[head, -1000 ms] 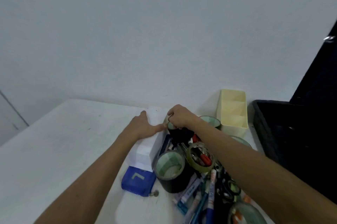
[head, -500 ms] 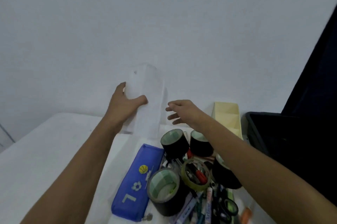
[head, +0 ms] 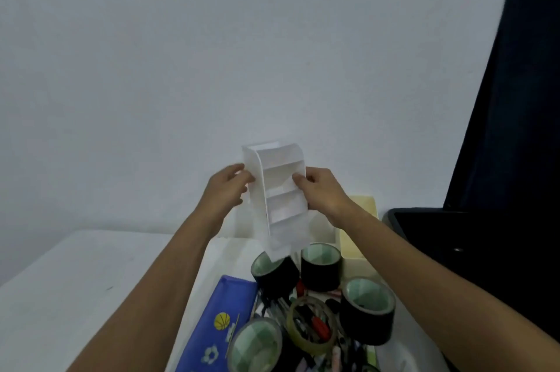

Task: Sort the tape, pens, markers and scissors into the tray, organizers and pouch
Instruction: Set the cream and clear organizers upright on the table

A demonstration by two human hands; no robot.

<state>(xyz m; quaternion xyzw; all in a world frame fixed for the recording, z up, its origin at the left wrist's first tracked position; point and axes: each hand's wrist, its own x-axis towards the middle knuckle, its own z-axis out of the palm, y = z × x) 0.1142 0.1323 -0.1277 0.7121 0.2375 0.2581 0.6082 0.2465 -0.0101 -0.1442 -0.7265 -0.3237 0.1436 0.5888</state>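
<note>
White organizer (head: 280,190) held aloft, left hand (head: 225,190) and right hand (head: 322,190) each gripping a side wall. Risk: lower end clips black tape rolls (head: 321,265) beneath when lowered.

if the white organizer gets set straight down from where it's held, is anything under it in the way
Yes. The white organizer, held by the left hand and right hand, hangs over black tape rolls; its lower end overlaps one in view. Bare table lies to the left, beyond the blue pouch.
</note>
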